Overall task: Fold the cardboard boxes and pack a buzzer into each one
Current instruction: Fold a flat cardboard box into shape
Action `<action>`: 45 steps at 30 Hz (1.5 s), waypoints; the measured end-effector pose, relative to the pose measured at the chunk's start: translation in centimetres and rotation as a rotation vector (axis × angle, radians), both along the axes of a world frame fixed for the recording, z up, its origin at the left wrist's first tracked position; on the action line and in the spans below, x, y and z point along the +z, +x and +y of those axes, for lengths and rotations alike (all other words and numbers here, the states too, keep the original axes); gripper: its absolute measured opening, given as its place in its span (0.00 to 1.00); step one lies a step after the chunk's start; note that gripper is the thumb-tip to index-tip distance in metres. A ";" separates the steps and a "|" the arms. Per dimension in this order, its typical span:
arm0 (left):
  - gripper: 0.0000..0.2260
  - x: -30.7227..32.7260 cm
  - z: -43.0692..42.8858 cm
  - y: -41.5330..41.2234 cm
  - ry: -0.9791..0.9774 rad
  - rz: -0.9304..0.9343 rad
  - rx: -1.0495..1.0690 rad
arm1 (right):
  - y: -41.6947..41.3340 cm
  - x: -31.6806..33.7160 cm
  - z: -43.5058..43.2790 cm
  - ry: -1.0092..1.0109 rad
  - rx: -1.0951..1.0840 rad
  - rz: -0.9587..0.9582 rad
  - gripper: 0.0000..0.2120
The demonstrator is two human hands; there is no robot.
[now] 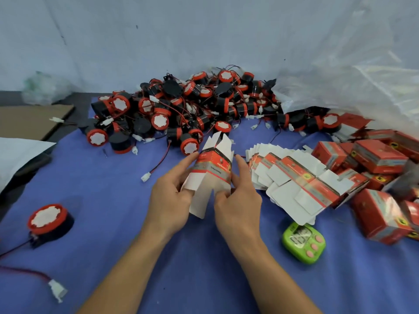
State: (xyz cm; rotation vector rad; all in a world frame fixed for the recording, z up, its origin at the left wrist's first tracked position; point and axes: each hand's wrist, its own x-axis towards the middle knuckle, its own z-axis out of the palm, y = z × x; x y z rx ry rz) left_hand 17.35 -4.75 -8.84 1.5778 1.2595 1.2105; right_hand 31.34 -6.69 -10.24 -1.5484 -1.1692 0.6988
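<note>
Both hands hold one unfolded red-and-white cardboard box above the blue cloth, its flaps open at top and bottom. My left hand grips its left side, thumb up near the red band. My right hand grips the right side and pinches a lower flap. A lone black-and-red buzzer with a wire lies at the left. A big pile of buzzers lies behind. Flat box blanks fan out to the right.
Finished red boxes are heaped at the right edge. A green timer lies near my right forearm. Clear plastic bags rise at the back right. Brown cardboard lies at the far left. A white connector lies on the blue cloth.
</note>
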 end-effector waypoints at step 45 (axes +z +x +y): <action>0.14 1.5 1.8 -2.4 0.064 -0.479 0.340 | 1.8 -1.1 1.8 0.014 0.141 0.116 0.19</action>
